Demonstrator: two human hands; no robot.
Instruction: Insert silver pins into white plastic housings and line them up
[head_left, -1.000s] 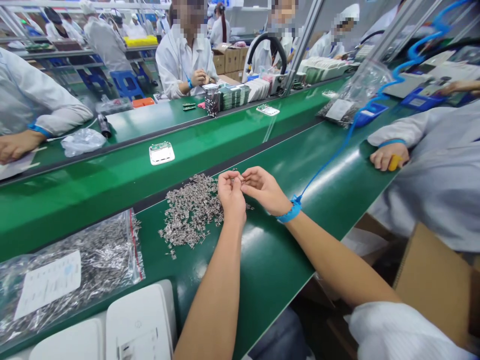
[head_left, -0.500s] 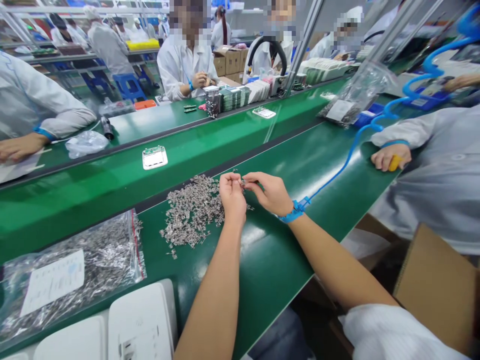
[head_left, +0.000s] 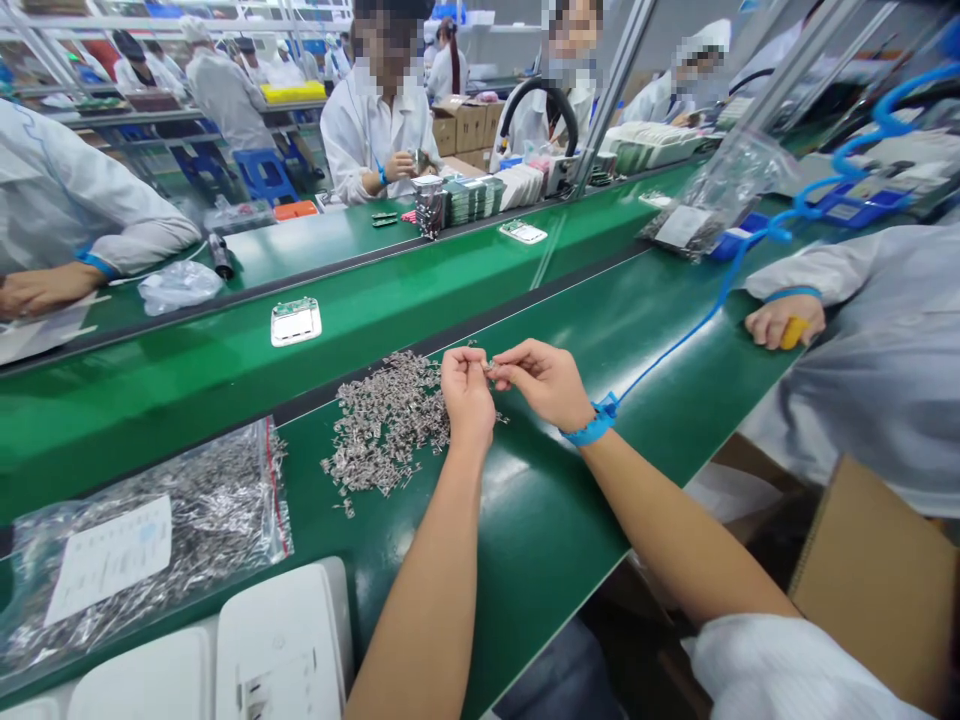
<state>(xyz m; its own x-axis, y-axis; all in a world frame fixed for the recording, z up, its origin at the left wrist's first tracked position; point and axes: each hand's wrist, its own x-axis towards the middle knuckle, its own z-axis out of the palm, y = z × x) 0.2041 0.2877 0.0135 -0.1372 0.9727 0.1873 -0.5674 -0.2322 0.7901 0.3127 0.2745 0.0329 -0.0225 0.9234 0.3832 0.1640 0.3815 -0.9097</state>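
My left hand (head_left: 469,392) is closed, its thumb pressed against curled fingers, at the right edge of a pile of small metal parts (head_left: 386,420). My right hand (head_left: 545,382), with a blue wrist strap (head_left: 591,427), pinches at the left hand's fingertips. Between the two hands shows a tiny silvery metal piece (head_left: 489,367), mostly hidden by the fingers. It looks like the parts in the pile, but its exact kind is too small to tell. Both hands are just above the green tabletop (head_left: 540,520).
A clear zip bag of metal parts (head_left: 217,520) lies at left, behind white plastic housings (head_left: 281,640). White housings with circuit boards (head_left: 296,322) sit on the green conveyor (head_left: 225,365). A blue coiled cord (head_left: 675,345) runs right, near a co-worker's hand (head_left: 784,320).
The right fingertips have closed in and drawn nearer to the left hand's fingers. The housing on the conveyor has shifted slightly left. The left hand has hardly moved.
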